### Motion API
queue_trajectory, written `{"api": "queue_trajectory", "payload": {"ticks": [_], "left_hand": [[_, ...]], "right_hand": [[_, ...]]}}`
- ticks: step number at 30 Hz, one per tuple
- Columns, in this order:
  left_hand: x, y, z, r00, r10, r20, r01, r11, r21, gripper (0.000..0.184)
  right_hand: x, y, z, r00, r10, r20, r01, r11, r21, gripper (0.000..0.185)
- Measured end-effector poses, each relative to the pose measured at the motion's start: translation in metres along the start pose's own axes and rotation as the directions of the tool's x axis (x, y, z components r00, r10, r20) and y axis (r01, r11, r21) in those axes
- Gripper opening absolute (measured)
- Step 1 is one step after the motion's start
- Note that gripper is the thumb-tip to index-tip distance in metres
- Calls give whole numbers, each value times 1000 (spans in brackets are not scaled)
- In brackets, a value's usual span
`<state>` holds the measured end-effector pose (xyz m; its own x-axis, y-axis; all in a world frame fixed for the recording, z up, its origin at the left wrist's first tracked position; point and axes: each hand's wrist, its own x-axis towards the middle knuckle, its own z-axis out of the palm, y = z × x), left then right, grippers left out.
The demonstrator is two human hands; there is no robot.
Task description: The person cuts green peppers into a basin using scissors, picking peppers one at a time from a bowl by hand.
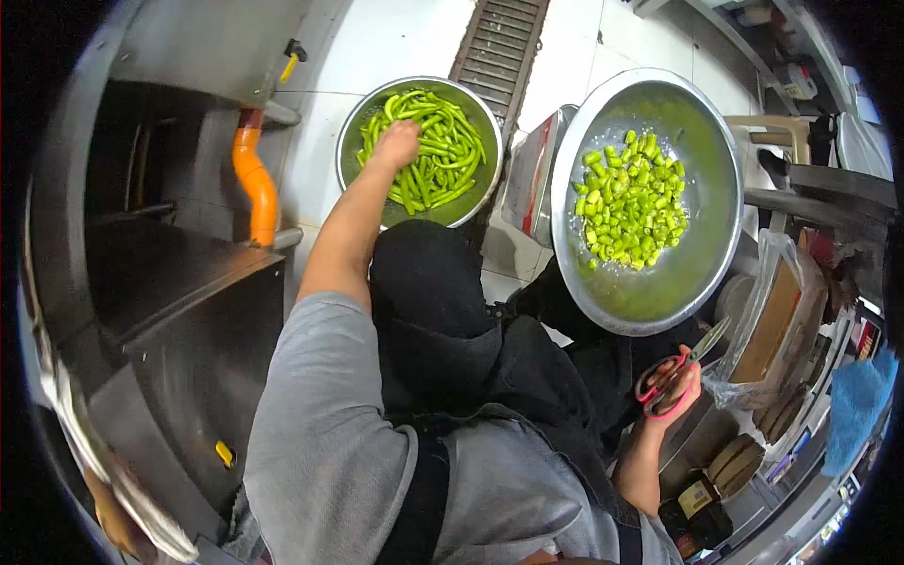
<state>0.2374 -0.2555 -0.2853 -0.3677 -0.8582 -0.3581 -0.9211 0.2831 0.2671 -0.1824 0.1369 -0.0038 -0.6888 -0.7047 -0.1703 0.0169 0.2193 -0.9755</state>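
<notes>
My left hand [397, 143] reaches down into a metal bowl [350, 168] of long whole green peppers [443, 155]; its fingertips are hidden among them. In my right hand [680, 394] is a pair of scissors [674, 380] with red handles, blades pointing up and to the right. The scissors are just below a larger metal bowl [697, 113], which holds cut green pepper pieces [633, 202] in a heap at its middle.
A metal container [539, 184] stands between the bowls. A floor drain grate [497, 52] runs behind them. An orange pipe [254, 179] and a dark metal cabinet [188, 292] are at the left. At the right are a plastic-wrapped box [767, 320] and a blue cloth [859, 410].
</notes>
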Motion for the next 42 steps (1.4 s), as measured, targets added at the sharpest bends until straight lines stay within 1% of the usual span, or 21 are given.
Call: {"api": "queue_trajectory", "payload": {"ticks": [1, 4, 7, 9, 11, 12, 13, 16, 17, 19, 21, 22, 23, 25, 26, 27, 29, 31, 35, 39, 42], "left_hand": [[7, 10, 9, 1000, 10, 19, -10, 1000, -7, 37], [24, 30, 37, 977, 194, 91, -206, 967, 150, 32], [22, 45, 48, 984, 175, 8, -172, 951, 256, 21], [13, 45, 45, 977, 208, 45, -213, 945, 248, 24], [9, 40, 43, 986, 145, 79, -160, 959, 234, 27], [5, 40, 35, 998, 70, -1, -69, 989, 129, 19], [1, 39, 25, 997, 78, -11, -76, 987, 143, 19], [-14, 31, -24, 968, -51, -245, 25, 994, -109, 29], [-20, 31, -47, 926, -57, -374, 27, 996, -85, 27], [-19, 30, -99, 884, -252, -395, 108, 930, -350, 27], [-46, 65, -174, 797, -315, -516, 72, 897, -436, 22], [-49, 69, -197, 780, -334, -530, -66, 797, -600, 23], [-52, 76, -222, 767, -354, -535, -207, 653, -729, 24], [-82, 124, -275, 770, -334, -544, -400, 411, -819, 22], [-98, 149, -294, 782, -304, -545, -435, 361, -825, 24], [-113, 175, -304, 779, -284, -559, -453, 361, -815, 24], [-138, 226, -312, 843, -66, -534, -470, 391, -791, 27], [-140, 260, -294, 839, 100, -535, -526, 400, -750, 23], [-174, 305, -250, 887, 184, -423, -460, 412, -787, 22], [-196, 301, -208, 923, 140, -359, -377, 128, -917, 21], [-201, 299, -205, 936, 153, -317, -336, 115, -935, 17]], "right_hand": [[-1, 0, 1, 1000, -14, 7, 15, 1000, -25, 53], [-2, -1, 3, 998, 15, -54, -20, 997, -81, 58], [3, -1, 1, 997, -7, -75, -2, 992, -123, 57], [0, -1, -5, 996, -7, -83, -3, 992, -127, 56], [2, 2, -9, 998, -12, -64, 7, 997, -75, 51], [1, 2, -9, 997, -19, -71, 15, 998, -56, 51], [0, 2, -9, 996, -5, -84, 2, 1000, -31, 49], [-3, 7, -17, 997, -7, -74, 10, 999, 43, 45], [-3, 10, -20, 999, -19, -45, 22, 997, 71, 43], [-7, 12, -22, 999, -2, -46, 9, 989, 146, 35], [-11, 9, -23, 1000, -17, -5, 18, 987, 159, 33], [-12, 10, -26, 1000, -1, 17, -2, 987, 161, 32], [-12, 12, -29, 996, 14, 84, -39, 950, 311, 33], [-19, -9, -20, 991, -16, 133, -36, 923, 383, 35], [-19, -11, -17, 988, -27, 151, -28, 935, 354, 36], [-18, -12, -15, 985, -36, 168, -20, 946, 322, 37], [-19, -20, -8, 966, -66, 249, 7, 973, 232, 40], [-26, -33, 4, 943, -64, 328, 0, 982, 190, 42], [-23, -25, 22, 899, -10, 437, -30, 996, 84, 45], [-24, -30, 34, 889, 76, 451, -79, 997, -13, 48], [-27, -39, 46, 883, 98, 460, -79, 995, -61, 49]]}}
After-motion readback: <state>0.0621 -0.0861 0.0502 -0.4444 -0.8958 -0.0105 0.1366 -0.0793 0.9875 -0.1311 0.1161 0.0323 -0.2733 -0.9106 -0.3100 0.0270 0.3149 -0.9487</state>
